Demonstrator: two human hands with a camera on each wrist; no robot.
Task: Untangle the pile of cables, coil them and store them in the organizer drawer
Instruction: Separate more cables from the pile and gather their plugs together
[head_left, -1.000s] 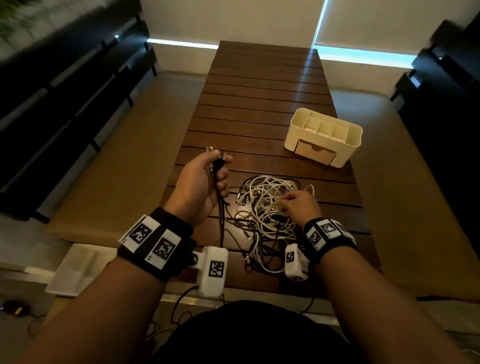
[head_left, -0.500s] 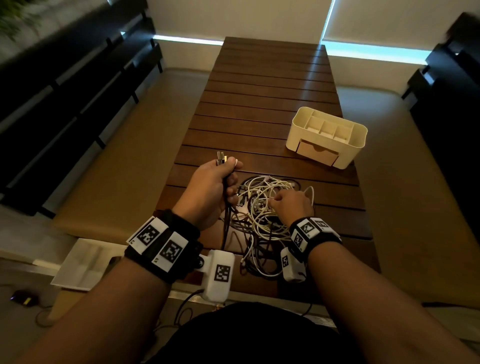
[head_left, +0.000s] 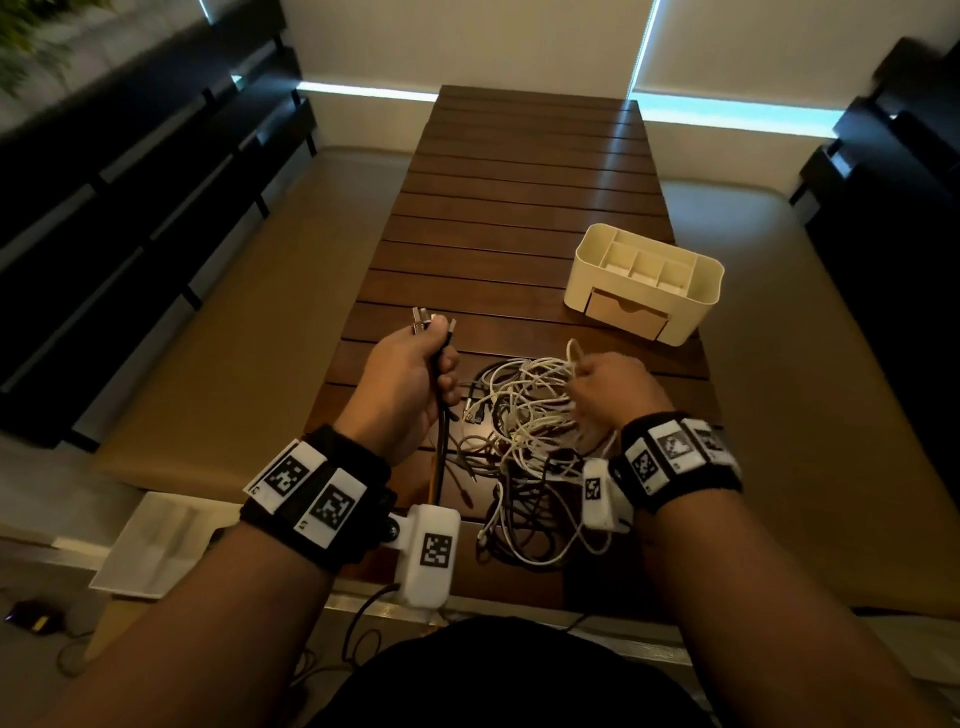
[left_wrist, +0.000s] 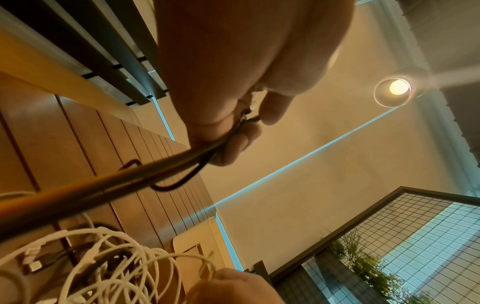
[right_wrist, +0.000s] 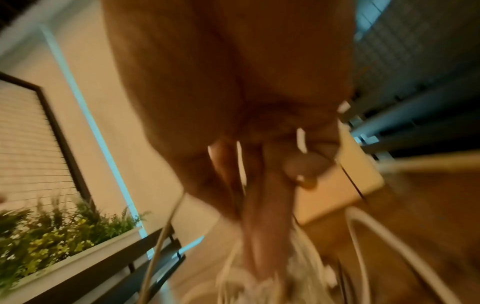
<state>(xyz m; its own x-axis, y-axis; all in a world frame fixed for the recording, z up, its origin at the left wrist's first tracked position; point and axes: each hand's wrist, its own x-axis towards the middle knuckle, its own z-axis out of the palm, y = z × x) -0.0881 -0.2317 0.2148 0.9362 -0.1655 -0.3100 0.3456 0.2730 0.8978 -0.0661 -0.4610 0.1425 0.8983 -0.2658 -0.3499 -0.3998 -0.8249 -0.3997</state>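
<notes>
Since a second ago my right hand (head_left: 615, 387) has lifted off the cable pile (head_left: 524, 447), now pinching white strands and pulling a loop up; the right wrist view is too blurred to show which fingers. My left hand (head_left: 402, 387) keeps its fist clamped round the dark cables (head_left: 441, 447), plugs poking out above the thumb, strands running taut down to the pile. Pile sits on the slatted table (head_left: 519, 208). Organizer (head_left: 644, 283) stands beyond it, drawer (head_left: 626, 314) closed.
</notes>
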